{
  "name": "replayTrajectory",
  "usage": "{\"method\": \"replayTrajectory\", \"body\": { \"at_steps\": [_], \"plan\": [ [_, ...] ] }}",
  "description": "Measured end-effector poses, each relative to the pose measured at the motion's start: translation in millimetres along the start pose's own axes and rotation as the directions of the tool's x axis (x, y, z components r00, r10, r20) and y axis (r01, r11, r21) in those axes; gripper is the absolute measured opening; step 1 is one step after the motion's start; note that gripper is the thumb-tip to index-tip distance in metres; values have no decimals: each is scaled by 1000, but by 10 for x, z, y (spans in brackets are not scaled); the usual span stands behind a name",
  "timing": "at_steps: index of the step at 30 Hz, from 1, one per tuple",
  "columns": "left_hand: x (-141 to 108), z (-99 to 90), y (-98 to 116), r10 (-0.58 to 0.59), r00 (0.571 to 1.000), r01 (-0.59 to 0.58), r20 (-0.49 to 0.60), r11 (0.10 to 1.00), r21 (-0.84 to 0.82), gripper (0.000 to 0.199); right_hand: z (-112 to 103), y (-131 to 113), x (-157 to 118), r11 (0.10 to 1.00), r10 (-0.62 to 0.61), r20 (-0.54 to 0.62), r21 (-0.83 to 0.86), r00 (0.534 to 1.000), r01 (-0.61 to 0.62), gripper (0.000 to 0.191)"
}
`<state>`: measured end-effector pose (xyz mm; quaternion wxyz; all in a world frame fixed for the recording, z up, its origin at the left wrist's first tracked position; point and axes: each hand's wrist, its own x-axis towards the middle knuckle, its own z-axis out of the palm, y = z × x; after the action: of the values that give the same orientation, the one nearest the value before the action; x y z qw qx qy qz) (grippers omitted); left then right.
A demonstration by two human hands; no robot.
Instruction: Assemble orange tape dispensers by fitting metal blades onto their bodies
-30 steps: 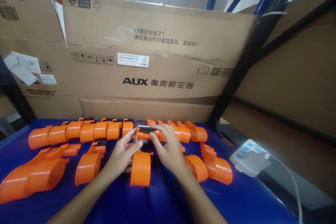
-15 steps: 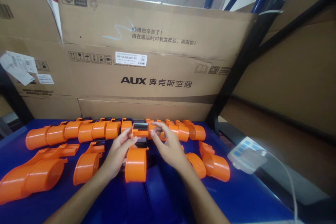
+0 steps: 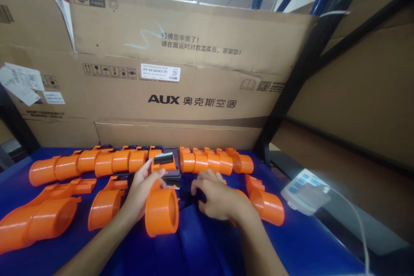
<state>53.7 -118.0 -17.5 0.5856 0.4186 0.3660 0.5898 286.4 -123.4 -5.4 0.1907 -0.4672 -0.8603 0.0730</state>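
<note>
My left hand point(image 3: 142, 187) is wrapped round an orange plastic part point(image 3: 161, 212), which has a round cup at its lower end and a black piece point(image 3: 163, 159) on its top end. Just behind it lies a dark rectangular box point(image 3: 172, 180) on the blue surface. To the right, my right hand point(image 3: 211, 194) is low over the blue surface with its fingers curled round something dark that I cannot make out. Behind my right hand, an orange cup point(image 3: 241, 196) is partly hidden.
A row of orange cups point(image 3: 121, 161) runs along the back of the blue table point(image 3: 300, 246). More orange parts point(image 3: 105, 209) lie at the left and right. At the right is a white device point(image 3: 305, 192) with a cable. Cardboard point(image 3: 194, 73) stands behind.
My right hand has left the held orange part and moved down and right, its fingers now curled. My left hand has shifted slightly left with the part, which is now tilted.
</note>
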Motion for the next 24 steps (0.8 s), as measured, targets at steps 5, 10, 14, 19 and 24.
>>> {"method": "replayTrajectory", "body": {
  "at_steps": [5, 10, 14, 19, 24],
  "plan": [
    [29, 2, -25, 26, 999, -27, 34, 1000, 9, 49, -11, 25, 56, 1000, -23, -37, -13, 999, 23, 25],
    [97, -50, -90, 71, 995, -77, 70, 993, 94, 49, -74, -24, 130, 985, 80, -124, 163, 989, -59, 10],
    [123, -66, -137, 132, 987, -144, 95, 979, 144, 47, -80, -117, 189, 930, 77, -217, 368, 973, 8, 8],
    [120, -64, -179, 163, 979, -183, 126, 969, 168, 45, -27, -214, 252, 906, 134, -400, 420, 907, 51, 7],
    [131, -77, -213, 174, 979, -193, 106, 959, 206, 42, 106, -199, 285, 807, 217, -381, 589, 899, 55, 10]
  ]
}}
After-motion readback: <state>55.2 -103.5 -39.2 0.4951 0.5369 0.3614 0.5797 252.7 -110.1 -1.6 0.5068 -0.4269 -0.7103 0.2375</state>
